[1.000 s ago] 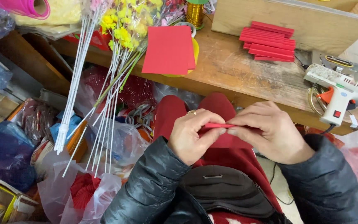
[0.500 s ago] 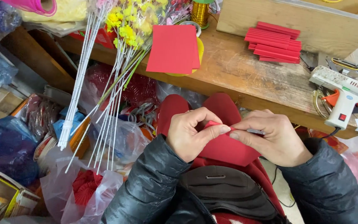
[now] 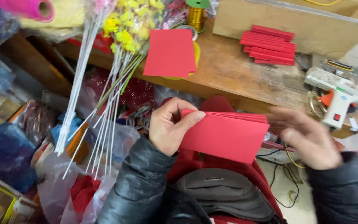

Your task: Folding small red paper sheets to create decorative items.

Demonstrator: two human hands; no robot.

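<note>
Since a moment ago the hands have parted: where both pinched a narrow red strip, the left hand (image 3: pixel 168 130) alone now pinches a stack of red paper sheets (image 3: pixel 224 135) by its left edge, thumb on top, above the lap, and the right hand (image 3: pixel 307 139) hangs open and blurred just beside the stack's right edge, holding nothing. Farther off, on the wooden workbench (image 3: pixel 249 79), lie a red sheet (image 3: pixel 170 53), a pile of red strips (image 3: pixel 268 45) and a white glue gun (image 3: pixel 338 93)
</note>
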